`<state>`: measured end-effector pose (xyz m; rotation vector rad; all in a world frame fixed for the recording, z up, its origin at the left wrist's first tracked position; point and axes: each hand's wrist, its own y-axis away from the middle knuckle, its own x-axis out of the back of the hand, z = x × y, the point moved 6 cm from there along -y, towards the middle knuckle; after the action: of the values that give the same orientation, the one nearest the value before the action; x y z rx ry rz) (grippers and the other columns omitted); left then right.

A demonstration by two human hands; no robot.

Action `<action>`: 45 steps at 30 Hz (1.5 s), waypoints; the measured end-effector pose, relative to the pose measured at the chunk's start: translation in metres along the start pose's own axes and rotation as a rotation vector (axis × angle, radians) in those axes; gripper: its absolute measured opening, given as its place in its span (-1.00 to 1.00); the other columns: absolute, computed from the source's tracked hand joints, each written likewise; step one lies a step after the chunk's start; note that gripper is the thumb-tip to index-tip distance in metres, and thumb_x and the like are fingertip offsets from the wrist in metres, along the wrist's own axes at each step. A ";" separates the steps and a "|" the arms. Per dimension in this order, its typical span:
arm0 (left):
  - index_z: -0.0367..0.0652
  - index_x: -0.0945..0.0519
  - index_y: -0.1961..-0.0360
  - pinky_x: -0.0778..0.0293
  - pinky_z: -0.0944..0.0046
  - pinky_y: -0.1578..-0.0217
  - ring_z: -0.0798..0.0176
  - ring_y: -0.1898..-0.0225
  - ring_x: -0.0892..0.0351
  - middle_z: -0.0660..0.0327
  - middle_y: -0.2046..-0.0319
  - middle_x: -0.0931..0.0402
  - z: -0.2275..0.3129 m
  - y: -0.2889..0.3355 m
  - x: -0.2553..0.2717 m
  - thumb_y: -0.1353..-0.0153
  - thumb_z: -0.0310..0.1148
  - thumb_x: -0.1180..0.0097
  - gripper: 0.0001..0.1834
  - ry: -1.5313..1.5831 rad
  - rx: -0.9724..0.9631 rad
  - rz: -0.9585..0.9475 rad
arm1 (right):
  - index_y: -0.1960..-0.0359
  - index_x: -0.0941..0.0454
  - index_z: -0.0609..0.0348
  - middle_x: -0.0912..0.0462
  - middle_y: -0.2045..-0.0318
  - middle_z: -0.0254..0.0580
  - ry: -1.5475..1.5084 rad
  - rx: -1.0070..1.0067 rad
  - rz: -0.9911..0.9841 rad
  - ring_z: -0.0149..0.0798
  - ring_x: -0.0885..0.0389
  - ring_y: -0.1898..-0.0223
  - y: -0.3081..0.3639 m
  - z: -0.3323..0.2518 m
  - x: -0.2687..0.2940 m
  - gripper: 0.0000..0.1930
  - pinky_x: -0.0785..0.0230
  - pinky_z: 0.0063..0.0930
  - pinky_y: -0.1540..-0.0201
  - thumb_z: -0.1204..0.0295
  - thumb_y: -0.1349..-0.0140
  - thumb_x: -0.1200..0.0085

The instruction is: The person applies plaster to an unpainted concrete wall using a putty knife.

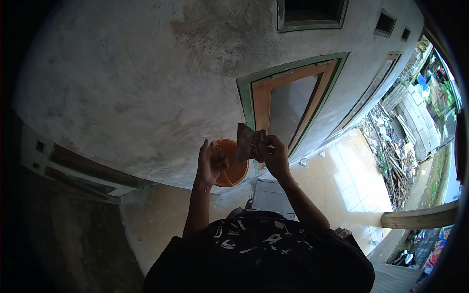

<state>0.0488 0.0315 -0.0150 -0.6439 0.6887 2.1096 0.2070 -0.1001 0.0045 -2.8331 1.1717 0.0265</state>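
An orange bucket (pixel 238 171) hangs in front of me, close to the plastered wall (pixel 146 88). My left hand (pixel 211 165) is at its left side, fingers curled round its thin handle. Whatever lies inside the bucket is too dim to make out. Right of the bucket's mouth, my right hand (pixel 276 157) grips a wide, flat putty scraper (pixel 245 142). Its broad blade is upright, points left and partly covers the bucket's rim. Dark smears mark the scraper.
A green-framed wooden window (pixel 263 102) is set in the wall on the right, below a small dark opening (pixel 312 10). Beneath me a grey box-like stand (pixel 273 191) rests on the tiled floor (pixel 337 176). Sticks and rubble (pixel 391 161) lie beyond, near a beam (pixel 420 218).
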 end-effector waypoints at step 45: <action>0.01 -0.29 0.29 0.03 0.51 0.76 0.53 0.79 -0.03 0.41 0.69 -0.15 -0.017 -0.016 -0.015 -0.24 0.16 0.08 -0.57 -0.109 0.197 0.034 | 0.40 -0.61 -0.09 -0.59 0.37 -0.38 1.302 0.710 -0.908 -0.30 -0.59 0.27 -0.003 0.114 -0.134 -0.79 -0.41 -0.47 0.33 0.18 -0.12 0.04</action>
<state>0.0738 0.0201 -0.0216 -0.4087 0.8378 2.0589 0.1159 0.0047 -0.1027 -2.1941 -0.2887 -1.9451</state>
